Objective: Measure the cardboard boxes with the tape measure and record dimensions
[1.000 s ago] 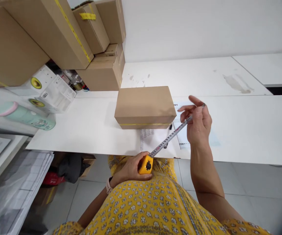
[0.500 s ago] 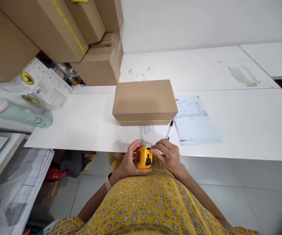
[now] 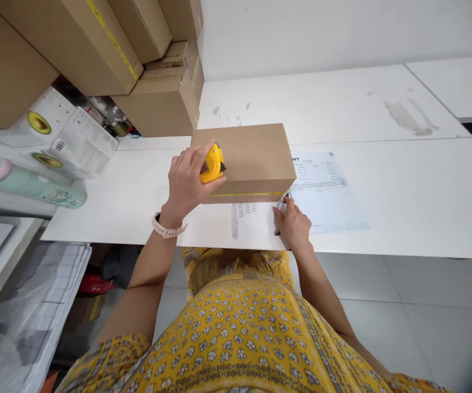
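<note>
My left hand (image 3: 189,177) grips a yellow tape measure (image 3: 212,165) with black trim, at the left front corner of a closed cardboard box (image 3: 246,155). No blade shows pulled out of its case. Lower right of the box, my right hand (image 3: 295,224) has its thumb and fingers closed around a pen (image 3: 277,227), whose middle is partly hidden. The pen is over a sheet with handwritten lines (image 3: 246,224), which sticks out from under the box's front.
A printed light-blue paper (image 3: 323,196) lies right of the box. Stacked cartons (image 3: 157,103) stand at the back left. White avocado-print boxes (image 3: 76,142) and a mint bottle (image 3: 35,185) are at the left. The white table's front edge (image 3: 383,252) runs before me.
My left hand has lifted the tape measure from my lap up and left to the box. My right hand has left the tape measure and moved forward onto the pen.
</note>
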The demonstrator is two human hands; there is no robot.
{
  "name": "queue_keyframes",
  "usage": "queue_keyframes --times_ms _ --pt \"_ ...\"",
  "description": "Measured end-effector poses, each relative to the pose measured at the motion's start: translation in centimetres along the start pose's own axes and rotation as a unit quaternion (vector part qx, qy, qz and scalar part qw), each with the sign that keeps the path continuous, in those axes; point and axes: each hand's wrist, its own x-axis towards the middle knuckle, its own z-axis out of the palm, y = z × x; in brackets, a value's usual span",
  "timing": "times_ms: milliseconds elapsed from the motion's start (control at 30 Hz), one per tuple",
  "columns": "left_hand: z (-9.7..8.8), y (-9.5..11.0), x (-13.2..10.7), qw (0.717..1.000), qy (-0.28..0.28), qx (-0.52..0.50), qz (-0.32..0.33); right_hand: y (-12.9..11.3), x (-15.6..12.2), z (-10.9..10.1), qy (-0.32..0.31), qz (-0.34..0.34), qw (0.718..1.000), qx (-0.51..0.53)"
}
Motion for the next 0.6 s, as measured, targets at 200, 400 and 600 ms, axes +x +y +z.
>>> queue_keyframes --times_ms 200,400,600 --pt "2.2 -0.3 0.6 0.999 0.027 -0.007 -0.034 1.4 -0.7 -0.4 0.034 0.014 0.990 0.139" --pt "5.0 3.8 -8.3 0.975 0.127 -0.166 0.074 3.0 -4.5 -4.0 0.093 0.084 0.838 0.532" --pt "9.1 5.9 -16.5 0.979 -0.108 -0.168 0.044 0.8 -7.3 -6.6 0.051 0.007 0.808 0.587"
